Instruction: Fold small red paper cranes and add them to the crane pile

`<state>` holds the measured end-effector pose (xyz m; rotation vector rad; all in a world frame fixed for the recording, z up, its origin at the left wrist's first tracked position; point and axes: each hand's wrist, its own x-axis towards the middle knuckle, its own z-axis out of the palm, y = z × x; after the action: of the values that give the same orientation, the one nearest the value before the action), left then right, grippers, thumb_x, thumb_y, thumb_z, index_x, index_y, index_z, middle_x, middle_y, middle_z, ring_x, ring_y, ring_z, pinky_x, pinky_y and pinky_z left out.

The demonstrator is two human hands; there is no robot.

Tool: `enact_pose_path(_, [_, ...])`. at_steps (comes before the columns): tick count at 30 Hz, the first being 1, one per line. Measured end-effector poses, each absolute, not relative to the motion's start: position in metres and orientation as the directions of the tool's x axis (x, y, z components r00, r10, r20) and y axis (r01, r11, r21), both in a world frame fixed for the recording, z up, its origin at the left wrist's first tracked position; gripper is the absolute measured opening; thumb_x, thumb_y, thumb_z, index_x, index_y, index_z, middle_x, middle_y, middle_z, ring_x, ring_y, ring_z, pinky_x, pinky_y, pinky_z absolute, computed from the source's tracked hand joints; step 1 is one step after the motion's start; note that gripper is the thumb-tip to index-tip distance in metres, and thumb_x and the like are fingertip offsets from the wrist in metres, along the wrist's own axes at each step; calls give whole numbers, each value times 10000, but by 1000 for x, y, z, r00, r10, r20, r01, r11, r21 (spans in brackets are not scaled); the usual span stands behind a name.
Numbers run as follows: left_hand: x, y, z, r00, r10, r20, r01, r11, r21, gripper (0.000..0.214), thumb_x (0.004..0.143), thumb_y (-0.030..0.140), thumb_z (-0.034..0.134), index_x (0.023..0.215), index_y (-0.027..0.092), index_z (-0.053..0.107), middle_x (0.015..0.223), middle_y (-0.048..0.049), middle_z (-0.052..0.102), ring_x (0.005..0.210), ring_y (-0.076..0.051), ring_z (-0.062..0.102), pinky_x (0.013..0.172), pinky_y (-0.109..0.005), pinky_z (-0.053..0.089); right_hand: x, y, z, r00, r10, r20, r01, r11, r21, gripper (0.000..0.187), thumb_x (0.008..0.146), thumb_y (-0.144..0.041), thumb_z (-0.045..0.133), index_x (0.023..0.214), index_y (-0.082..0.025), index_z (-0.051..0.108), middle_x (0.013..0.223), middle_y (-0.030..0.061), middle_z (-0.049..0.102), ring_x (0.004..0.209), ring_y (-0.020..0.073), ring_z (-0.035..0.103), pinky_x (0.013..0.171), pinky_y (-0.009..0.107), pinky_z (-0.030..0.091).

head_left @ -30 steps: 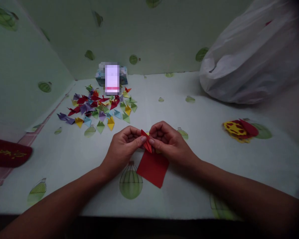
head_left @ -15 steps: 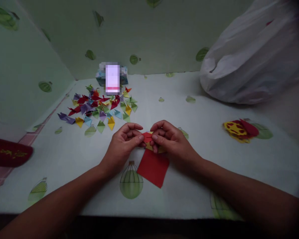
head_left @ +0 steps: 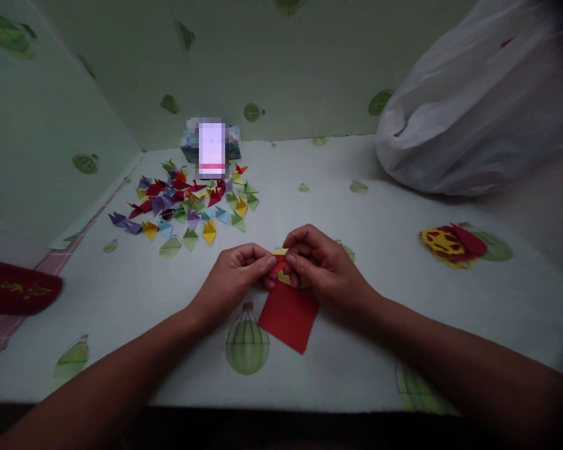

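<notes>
My left hand point(head_left: 234, 280) and my right hand point(head_left: 319, 265) meet just above the table, fingers pinched together on a small folded red paper piece point(head_left: 278, 264). Only a sliver of that piece shows between the fingertips. A yellow paper point(head_left: 286, 279) peeks out under the fingers. A flat red paper square point(head_left: 288, 316) lies on the table right below both hands, partly under my right palm.
A heap of several folded paper pieces point(head_left: 187, 200) in red, purple, yellow, green and blue lies at the back left, before a small box point(head_left: 211, 145). A white plastic bag point(head_left: 473, 106) fills the back right. A red-and-yellow paper cutout point(head_left: 453, 244) lies right; a dark red object point(head_left: 16, 289) left.
The red piece, standing upright between my fingertips a second ago, has been folded down and is now mostly covered by my fingers. Both hands stayed in place.
</notes>
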<state>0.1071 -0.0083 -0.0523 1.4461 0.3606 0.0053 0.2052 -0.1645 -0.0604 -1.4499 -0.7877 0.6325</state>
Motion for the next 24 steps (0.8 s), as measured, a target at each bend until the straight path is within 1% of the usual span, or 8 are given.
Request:
enact_pose_path(3, [107,-8,-55,936,286,-204,164,159,974,217,834,353,724,795,146,670,694,9,663,630,-90,611,640,-213,496,205,-164,-61,604,797,-5,-50,32,-998,152,895,-306,598,969,-202,515,674,-41,592,521,98,554,510,238,429])
enact_pose_path(6, [108,-9,-57,927,310,-211,145,223,964,214,825,347,736,784,154,651,702,13,669,643,-96,634,669,-224,522,205,-163,-61,555,826,-98,-148,-17,-989,180,860,-317,654,870,-183,534,637,-34,600,514,90,541,497,221,400])
enact_pose_path(8, [108,-10,-57,930,281,-235,162,258,952,212,828,338,732,781,152,642,708,5,681,656,-103,649,691,-234,536,204,-163,-62,532,839,-111,-156,-32,-987,178,860,-308,657,826,-170,550,608,-29,597,525,88,537,513,219,397])
enact_pose_path(11, [108,-12,-56,937,230,-262,191,289,938,209,838,340,719,791,155,635,718,-9,696,681,-118,667,714,-247,547,204,-163,-62,540,835,-104,-137,-35,-990,159,871,-296,642,824,-160,574,605,-24,602,532,85,533,523,219,395])
enact_pose_path(15, [108,-12,-57,941,215,-263,193,299,935,222,856,357,684,770,162,625,719,4,667,645,-108,639,707,-259,546,205,-164,-59,558,818,-139,-139,-73,-988,144,881,-276,615,810,-160,568,551,-36,578,503,83,518,485,207,364])
enact_pose_path(18, [106,-12,-57,936,240,-257,201,234,951,228,868,349,660,745,160,621,711,11,625,646,-103,594,673,-246,516,205,-163,-57,568,811,-141,-143,-71,-987,165,885,-272,605,773,-167,544,533,-45,567,481,75,505,467,201,347])
enact_pose_path(21, [105,-11,-56,939,260,-224,207,91,974,247,891,337,618,724,155,621,684,5,603,641,-102,543,636,-234,458,204,-163,-56,577,807,-126,-150,-48,-988,185,877,-264,612,746,-171,520,551,-47,578,471,64,499,459,196,340])
enact_pose_path(24, [105,-11,-52,945,262,-198,213,-33,976,263,898,339,604,712,153,619,639,12,579,601,-97,498,593,-233,396,203,-163,-55,580,804,-132,-147,-56,-988,194,871,-249,613,725,-173,510,540,-53,567,457,59,490,452,195,337])
